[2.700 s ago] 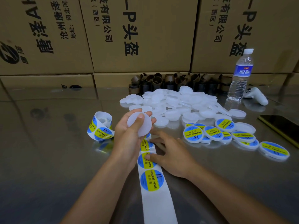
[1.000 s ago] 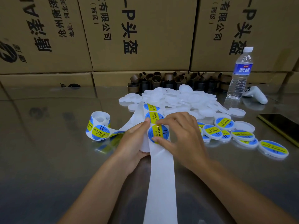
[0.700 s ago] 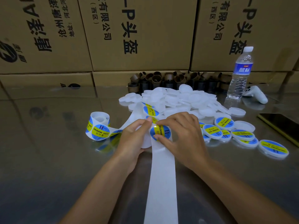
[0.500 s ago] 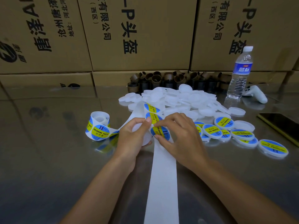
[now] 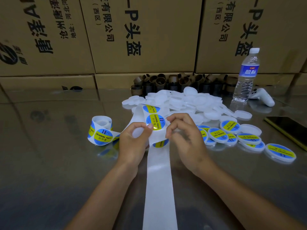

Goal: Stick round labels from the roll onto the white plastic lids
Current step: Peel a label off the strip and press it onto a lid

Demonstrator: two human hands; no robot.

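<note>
Freeing a round label at the fold of the strip, lid held ready.

Gripping a bare white lid point(image 5: 137, 132) in the curled left hand point(image 5: 132, 146), thumb pressed on the full label point(image 5: 156, 121) above the fold; right hand point(image 5: 186, 140) just beside, fingertips point(image 5: 168, 132) bunched and pinching the edge of the backing strip point(image 5: 159, 180). Below the fold, a half-hidden label point(image 5: 160, 143) peeping out between the two hands, just right of the lid; whether already touching the lid, impossible to tell. Long axis of the strip running from the near edge away toward the pile of bare lids point(image 5: 182, 100), then doubling left to the roll point(image 5: 101, 130). Likely next: that label leftward onto the lid.
</note>
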